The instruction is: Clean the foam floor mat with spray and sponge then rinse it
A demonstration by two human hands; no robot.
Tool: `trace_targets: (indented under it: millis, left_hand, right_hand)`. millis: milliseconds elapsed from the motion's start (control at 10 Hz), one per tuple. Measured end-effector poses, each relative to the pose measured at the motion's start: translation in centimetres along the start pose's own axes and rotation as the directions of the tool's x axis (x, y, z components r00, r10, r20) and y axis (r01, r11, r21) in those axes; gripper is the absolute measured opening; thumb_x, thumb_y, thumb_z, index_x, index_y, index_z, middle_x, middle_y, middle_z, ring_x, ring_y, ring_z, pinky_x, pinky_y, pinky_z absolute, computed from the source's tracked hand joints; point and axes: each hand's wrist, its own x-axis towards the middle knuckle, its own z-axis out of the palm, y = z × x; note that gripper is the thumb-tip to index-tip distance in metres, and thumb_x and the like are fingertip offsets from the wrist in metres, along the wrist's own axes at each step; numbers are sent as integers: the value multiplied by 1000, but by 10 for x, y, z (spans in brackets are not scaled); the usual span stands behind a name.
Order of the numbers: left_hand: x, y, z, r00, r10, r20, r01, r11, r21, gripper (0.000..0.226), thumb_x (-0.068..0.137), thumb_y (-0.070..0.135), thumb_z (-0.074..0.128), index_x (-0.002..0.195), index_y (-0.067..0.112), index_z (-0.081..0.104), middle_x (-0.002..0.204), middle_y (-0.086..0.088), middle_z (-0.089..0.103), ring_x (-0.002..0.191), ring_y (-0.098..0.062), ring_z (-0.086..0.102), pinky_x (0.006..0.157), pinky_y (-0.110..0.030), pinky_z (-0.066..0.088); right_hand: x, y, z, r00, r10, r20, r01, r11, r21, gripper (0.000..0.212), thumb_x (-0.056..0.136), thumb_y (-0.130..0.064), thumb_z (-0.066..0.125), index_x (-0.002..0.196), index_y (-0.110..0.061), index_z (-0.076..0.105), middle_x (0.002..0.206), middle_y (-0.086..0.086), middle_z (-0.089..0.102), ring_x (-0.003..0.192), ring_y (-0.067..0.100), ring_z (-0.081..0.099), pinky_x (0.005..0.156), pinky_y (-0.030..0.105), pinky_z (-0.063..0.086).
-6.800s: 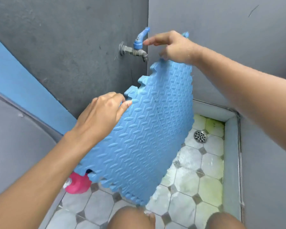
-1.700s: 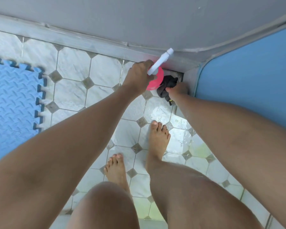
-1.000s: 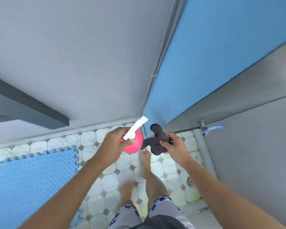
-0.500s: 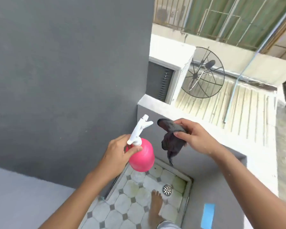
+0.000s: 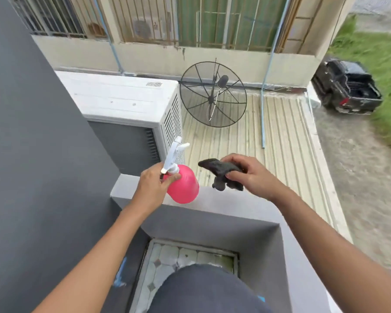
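Note:
My left hand [image 5: 152,187] grips the neck of a pink spray bottle [image 5: 183,186] with a white trigger head [image 5: 173,158], held upright at chest height. To its right, my right hand [image 5: 252,175] holds a dark grey sponge or cloth [image 5: 217,171] that droops from my fingers. Both hands are raised above the top of a low grey parapet wall [image 5: 212,213]. The blue foam mat is out of view.
A dark grey wall [image 5: 32,154] stands close on the left. Tiled floor [image 5: 178,256] shows below between the walls. Beyond the parapet are a white air-conditioner unit [image 5: 122,102], a round wire dish [image 5: 212,94] on a corrugated roof, and a parked pickup [image 5: 345,86].
I stood up from the floor corner with bottle and sponge in hand. My view swung up from the tiles and mat to the parapet and outside. Both hands rose slightly.

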Motion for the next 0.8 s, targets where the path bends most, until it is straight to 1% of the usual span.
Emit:
trace_targets:
  millis: [100,200,300,400,500,600,700,800]
  left_hand:
    - [10,-12,24,999,-22,41,21,999,26,22,94,26,74,105,8,71,96,-7,71,86,-25,64,70,-31,50]
    - [17,-20,41,997,-37,65,35,999,41,22,95,25,73,108,8,71,97,-7,70,89,-24,63,73,-35,47]
    - [27,-20,48,994,-44,100,41,999,34,27,95,28,73,117,12,71,104,-5,71,95,-21,64,81,-35,50]
    - [33,-20,50,990,-32,139,25,998,56,28,95,31,73,118,16,71,104,-1,70,96,-19,64,81,-36,51]
    - [36,-21,50,985,-44,165,34,998,61,30,95,33,72,122,20,70,106,4,69,99,-17,63,83,-33,49]
    - [35,-20,50,984,-60,168,57,998,19,32,95,35,73,123,22,70,106,6,70,100,-17,64,85,-38,53]
    - [35,-23,46,972,-58,227,60,998,1,34,92,36,76,123,26,68,110,8,70,103,-14,64,91,-39,54]
    - [49,-26,22,878,-92,469,50,994,102,59,89,33,79,142,30,54,137,8,63,127,-14,58,107,-37,47]
  right_hand:
    - [-6,65,23,994,100,38,-97,993,-70,28,89,-3,59,107,-21,69,97,1,72,76,14,62,66,29,48]
    - [-10,115,36,976,216,16,-215,975,-54,22,93,-8,62,109,-20,70,93,-5,73,82,17,67,76,34,54]
    - [2,146,31,959,264,-102,-271,961,-56,17,96,-20,63,111,-26,68,102,-7,71,96,12,66,86,33,53]
    - [21,157,26,923,309,-229,-324,945,-34,16,98,-24,60,114,-27,65,108,-7,69,101,12,64,86,30,50]
    - [37,176,27,903,284,-322,-398,836,-378,38,101,-38,51,137,-26,53,137,-3,55,129,24,47,100,39,45]
    - [41,186,33,868,446,-217,-469,594,-653,62,104,-52,30,158,-23,20,163,-4,23,148,25,19,114,51,28]
    - [42,185,38,837,529,-143,-468,555,-687,64,105,-51,23,160,-21,8,167,-5,13,152,25,12,117,55,22]
    - [59,167,20,860,495,-124,-427,567,-704,62,106,-50,24,160,-22,11,167,-3,11,153,24,9,117,58,19]
